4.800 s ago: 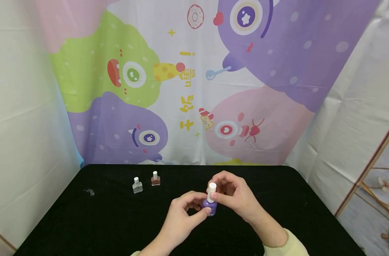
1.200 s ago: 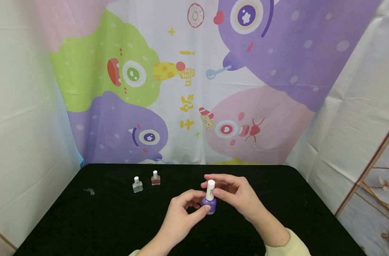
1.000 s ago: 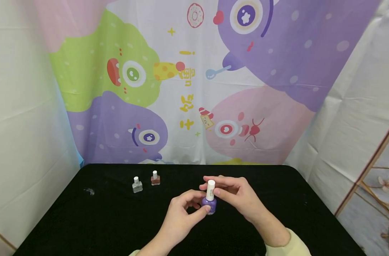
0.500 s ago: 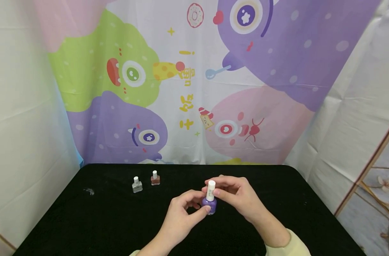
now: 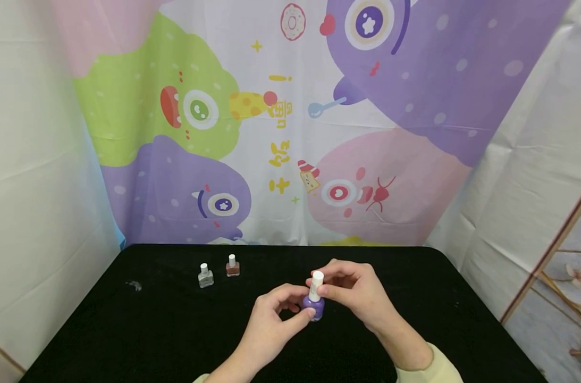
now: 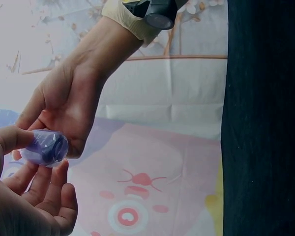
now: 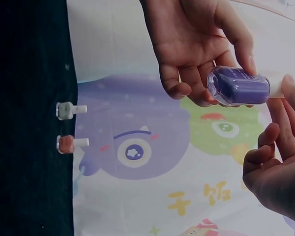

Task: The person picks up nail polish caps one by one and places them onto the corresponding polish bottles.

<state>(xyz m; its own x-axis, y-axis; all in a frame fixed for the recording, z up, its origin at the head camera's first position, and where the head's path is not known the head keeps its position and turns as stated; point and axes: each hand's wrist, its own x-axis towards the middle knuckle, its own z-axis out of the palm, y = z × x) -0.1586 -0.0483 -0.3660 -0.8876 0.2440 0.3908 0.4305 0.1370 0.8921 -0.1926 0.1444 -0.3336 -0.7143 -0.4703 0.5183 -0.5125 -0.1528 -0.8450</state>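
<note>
A bottle of purple nail polish (image 5: 313, 307) with a white cap (image 5: 316, 287) is held above the black table. My left hand (image 5: 278, 316) grips its glass body between thumb and fingers. My right hand (image 5: 359, 292) pinches the cap between thumb and fingers. In the left wrist view the purple bottle (image 6: 46, 147) shows its base, and the cap is hidden behind the hands. Seen from the right wrist, the bottle (image 7: 241, 87) lies sideways with the cap (image 7: 276, 87) seated on its neck.
A clear nail polish bottle (image 5: 205, 277) and a reddish-brown one (image 5: 233, 267) stand at the back left of the black table (image 5: 166, 330). A small clear scrap (image 5: 134, 285) lies farther left. A cartoon-printed curtain (image 5: 271, 223) hangs behind the table's far edge.
My right fingers spread off the cap about a second ago and have since closed back round it. The cap's printed side has turned. My left hand stays on the bottle.
</note>
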